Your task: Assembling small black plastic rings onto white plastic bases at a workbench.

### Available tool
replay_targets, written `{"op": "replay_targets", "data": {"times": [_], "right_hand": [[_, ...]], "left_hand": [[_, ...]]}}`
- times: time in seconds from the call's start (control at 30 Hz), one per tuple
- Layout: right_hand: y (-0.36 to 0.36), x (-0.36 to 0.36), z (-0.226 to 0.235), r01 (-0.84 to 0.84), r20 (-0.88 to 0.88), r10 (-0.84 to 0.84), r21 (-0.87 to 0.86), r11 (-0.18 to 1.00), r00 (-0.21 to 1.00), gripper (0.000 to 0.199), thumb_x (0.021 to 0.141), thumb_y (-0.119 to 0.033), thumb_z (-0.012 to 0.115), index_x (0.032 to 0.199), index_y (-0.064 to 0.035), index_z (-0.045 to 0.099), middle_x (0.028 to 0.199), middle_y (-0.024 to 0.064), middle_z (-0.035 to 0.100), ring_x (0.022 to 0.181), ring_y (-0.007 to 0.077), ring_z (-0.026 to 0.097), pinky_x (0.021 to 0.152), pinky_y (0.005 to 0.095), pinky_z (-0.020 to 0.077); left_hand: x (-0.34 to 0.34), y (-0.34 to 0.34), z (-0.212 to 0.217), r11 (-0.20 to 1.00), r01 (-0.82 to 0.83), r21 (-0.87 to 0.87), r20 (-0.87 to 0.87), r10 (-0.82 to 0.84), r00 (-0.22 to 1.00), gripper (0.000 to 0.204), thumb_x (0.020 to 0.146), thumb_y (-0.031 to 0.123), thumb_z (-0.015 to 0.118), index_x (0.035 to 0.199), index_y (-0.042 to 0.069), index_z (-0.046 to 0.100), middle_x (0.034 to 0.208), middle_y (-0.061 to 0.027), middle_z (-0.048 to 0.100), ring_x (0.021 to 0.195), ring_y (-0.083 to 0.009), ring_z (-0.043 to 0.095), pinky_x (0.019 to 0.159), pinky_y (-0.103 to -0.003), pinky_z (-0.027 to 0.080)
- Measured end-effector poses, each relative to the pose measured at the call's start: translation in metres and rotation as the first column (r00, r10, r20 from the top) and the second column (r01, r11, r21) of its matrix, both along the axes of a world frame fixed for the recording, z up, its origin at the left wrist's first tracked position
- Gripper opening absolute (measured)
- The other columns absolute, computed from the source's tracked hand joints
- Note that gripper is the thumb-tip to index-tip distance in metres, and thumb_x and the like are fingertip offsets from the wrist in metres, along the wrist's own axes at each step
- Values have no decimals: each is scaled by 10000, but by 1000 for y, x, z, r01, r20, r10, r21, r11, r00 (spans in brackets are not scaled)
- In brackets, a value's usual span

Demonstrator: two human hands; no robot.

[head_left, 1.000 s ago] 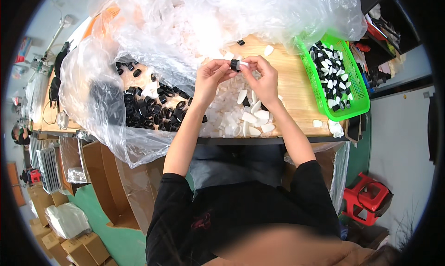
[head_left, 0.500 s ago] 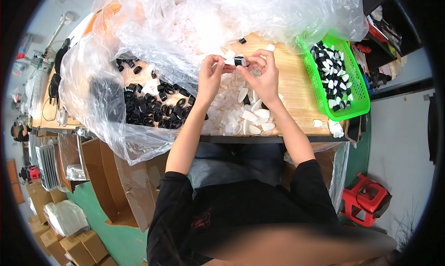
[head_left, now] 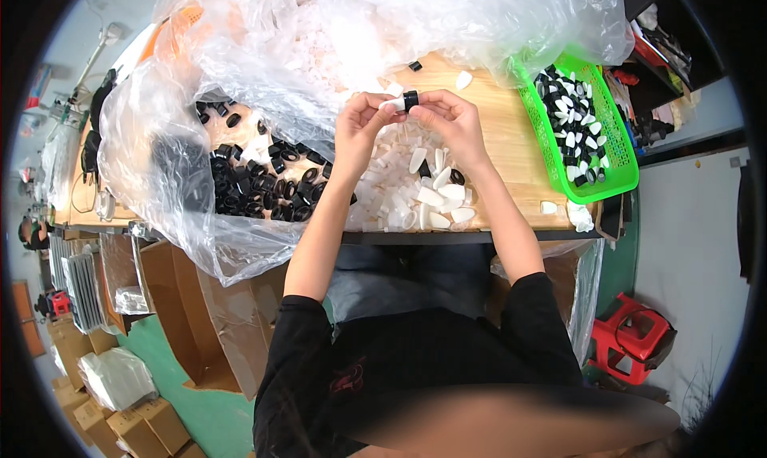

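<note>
Over the middle of the table my left hand pinches a white tapered plastic piece. At its right end sits a black ring, gripped by the fingertips of my right hand. The two parts touch; how deeply one sits in the other is hidden by my fingers. Below my hands spreads a pile of loose white plastic pieces, with a single black ring on its right side. Left of my left forearm lies a heap of black rings on clear plastic.
A green basket at the right holds mixed black and white parts. Crumpled clear plastic bags cover the table's back and left. Cardboard boxes stand below the table at left, a red stool on the floor at right.
The black ring has turned between my fingers, and the white piece now points left from it. My right hand has opened less widely around it. A black ring now shows on the white pile.
</note>
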State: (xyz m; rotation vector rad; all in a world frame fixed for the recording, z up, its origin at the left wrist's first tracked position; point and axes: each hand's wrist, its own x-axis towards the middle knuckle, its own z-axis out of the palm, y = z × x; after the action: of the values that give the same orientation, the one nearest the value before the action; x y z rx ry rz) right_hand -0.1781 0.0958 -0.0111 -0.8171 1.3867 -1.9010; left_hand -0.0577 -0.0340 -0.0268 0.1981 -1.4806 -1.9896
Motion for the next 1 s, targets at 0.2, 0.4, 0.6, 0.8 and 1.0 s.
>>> {"op": "replay_targets", "data": {"times": [0.2,0.4,0.6,0.8,1.0], "right_hand": [[0,-1,-3,-16,5,16,-24,1000,1000,200,862,-51,709,1029,50,663,977,94,698,911,123,654,805,241,521],[1,-3,-5,-29,20,29,-14,999,999,180,868,-51,701,1021,37,666,973,81,698,897,111,646,807,239,504],[2,-2,-1,-85,37,86,-15,996,996,195,863,-63,709,1024,35,659,972,80,693,908,115,646,821,252,505],[1,-2,-2,-42,33,41,39,998,999,196,865,-62,705,1025,42,663,978,84,694,902,113,644,821,248,505],[0,-3,-2,-31,22,30,41,999,999,182,867,-65,702,1010,44,676,956,83,698,896,112,642,815,241,502]], "left_hand": [[2,1,5,995,12,101,-41,-8,999,107,956,63,577,880,-12,565,1033,-167,660,879,-197,674,853,-335,568],[5,0,10,993,38,109,-24,-35,999,90,967,60,542,930,-4,594,1001,-133,664,895,-187,673,868,-331,549],[2,0,4,999,8,-44,103,-3,995,111,937,73,621,950,-37,619,964,-112,672,866,-166,670,828,-296,550],[1,3,2,999,-23,-27,44,24,999,82,945,35,595,915,-41,587,989,-139,668,868,-168,671,818,-291,565],[2,4,5,1000,-26,-14,31,27,999,114,961,83,585,891,-7,573,1026,-120,652,879,-155,655,863,-306,554]]}}
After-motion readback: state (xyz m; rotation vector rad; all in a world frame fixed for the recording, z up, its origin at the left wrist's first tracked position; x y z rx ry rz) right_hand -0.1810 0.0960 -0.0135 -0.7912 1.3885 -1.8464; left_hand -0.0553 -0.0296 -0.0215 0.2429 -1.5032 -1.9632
